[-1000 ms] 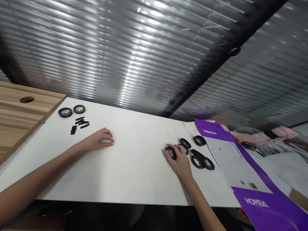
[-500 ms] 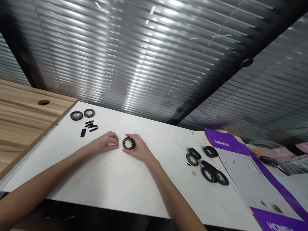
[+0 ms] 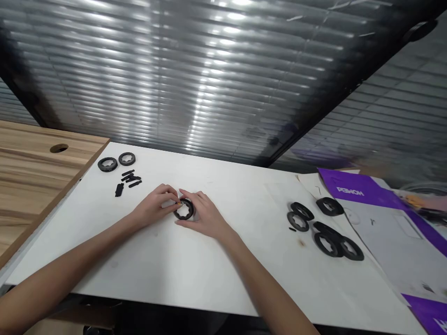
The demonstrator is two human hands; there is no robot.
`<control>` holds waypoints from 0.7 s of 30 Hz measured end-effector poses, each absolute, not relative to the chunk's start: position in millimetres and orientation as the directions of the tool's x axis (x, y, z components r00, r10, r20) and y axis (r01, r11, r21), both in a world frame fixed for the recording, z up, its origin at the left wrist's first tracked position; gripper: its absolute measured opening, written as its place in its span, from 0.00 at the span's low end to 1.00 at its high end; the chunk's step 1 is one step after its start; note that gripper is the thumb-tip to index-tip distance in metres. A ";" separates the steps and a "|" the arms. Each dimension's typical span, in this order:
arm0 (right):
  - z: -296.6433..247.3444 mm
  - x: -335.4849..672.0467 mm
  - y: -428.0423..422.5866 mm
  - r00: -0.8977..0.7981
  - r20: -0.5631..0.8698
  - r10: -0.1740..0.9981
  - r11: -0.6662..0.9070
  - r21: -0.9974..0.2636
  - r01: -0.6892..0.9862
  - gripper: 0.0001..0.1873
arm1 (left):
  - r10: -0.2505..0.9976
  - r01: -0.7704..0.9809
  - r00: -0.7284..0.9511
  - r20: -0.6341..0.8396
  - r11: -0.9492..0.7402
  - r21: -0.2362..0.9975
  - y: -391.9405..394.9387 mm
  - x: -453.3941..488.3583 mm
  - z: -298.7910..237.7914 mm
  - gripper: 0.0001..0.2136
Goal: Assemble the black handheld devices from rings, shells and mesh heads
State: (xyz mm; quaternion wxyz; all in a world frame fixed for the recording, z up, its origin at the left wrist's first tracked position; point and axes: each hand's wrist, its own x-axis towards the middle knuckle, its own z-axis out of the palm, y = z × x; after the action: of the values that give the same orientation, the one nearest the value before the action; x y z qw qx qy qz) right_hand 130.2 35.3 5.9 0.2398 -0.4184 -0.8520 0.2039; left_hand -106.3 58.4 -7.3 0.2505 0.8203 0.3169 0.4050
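A black ring with a notched inner edge is at the middle of the white table. My right hand curls around its right side, thumb and fingers closed on it. At the ring's upper left rim, my left hand pinches thumb and forefinger together. A tiny orange speck shows at those fingertips; what it belongs to is too small to make out. Further left lie several flat black pieces. Behind them sit two more black rings, one darker and one greyer.
On the right of the white table lies a group of black rings with a small black strip. Beyond it are a purple and white printed sheet and a hex key. A metallic slatted blind borders the back.
My left hand has moved right, from apart from the ring to its upper left rim. My right hand still holds the ring. The whole view has shifted slightly.
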 end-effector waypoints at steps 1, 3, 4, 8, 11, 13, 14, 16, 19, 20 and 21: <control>6.1 127.7 33.8 -0.548 0.253 0.798 0.587 -0.536 0.607 0.47 | 0.724 0.324 0.458 0.515 -0.676 0.662 58.3 -106.1 -8.3 0.05; 7.0 124.0 31.7 -0.563 0.286 0.776 0.621 -0.504 0.601 0.45 | 0.735 0.336 0.437 0.519 -0.668 0.664 57.9 -106.2 -7.2 0.04; 7.6 122.8 31.2 -0.565 0.300 0.769 0.632 -0.488 0.602 0.44 | 0.745 0.344 0.430 0.509 -0.657 0.671 57.4 -106.3 -5.1 0.04; 9.4 120.8 31.2 -0.573 0.330 0.750 0.658 -0.449 0.604 0.43 | 0.795 0.356 0.423 0.434 -0.587 0.727 53.6 -104.2 5.4 0.05; 9.2 119.9 31.4 -0.582 0.340 0.739 0.672 -0.438 0.597 0.42 | 0.830 0.354 0.401 0.388 -0.531 0.770 50.2 -100.7 8.3 0.06; 9.0 118.8 31.2 -0.588 0.337 0.736 0.675 -0.437 0.594 0.43 | 0.845 0.363 0.388 0.369 -0.508 0.781 48.3 -98.7 7.7 0.06; 9.2 118.1 31.0 -0.592 0.334 0.734 0.677 -0.437 0.592 0.43 | 0.851 0.373 0.384 0.359 -0.499 0.782 47.5 -97.9 7.2 0.05; 10.1 116.7 30.4 -0.601 0.331 0.727 0.683 -0.438 0.585 0.44 | 0.862 0.393 0.380 0.335 -0.479 0.785 46.2 -96.6 6.5 0.06; 12.5 115.3 29.2 -0.600 0.336 0.726 0.684 -0.446 0.577 0.45 | 0.878 0.410 0.369 0.305 -0.448 0.795 44.9 -95.3 7.2 0.07; 13.1 115.2 28.9 -0.597 0.334 0.730 0.680 -0.452 0.578 0.45 | 0.881 0.409 0.365 0.301 -0.442 0.798 44.6 -95.0 7.8 0.07; 13.7 115.2 28.7 -0.594 0.332 0.732 0.676 -0.459 0.577 0.45 | 0.883 0.406 0.362 0.299 -0.438 0.802 44.4 -94.8 8.5 0.07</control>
State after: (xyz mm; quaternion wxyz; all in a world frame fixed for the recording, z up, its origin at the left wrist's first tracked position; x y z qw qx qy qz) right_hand 115.2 28.7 13.7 0.2539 -0.3721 -0.8795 0.1533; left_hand -94.8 44.4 8.5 0.3191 0.7611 0.4233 0.3738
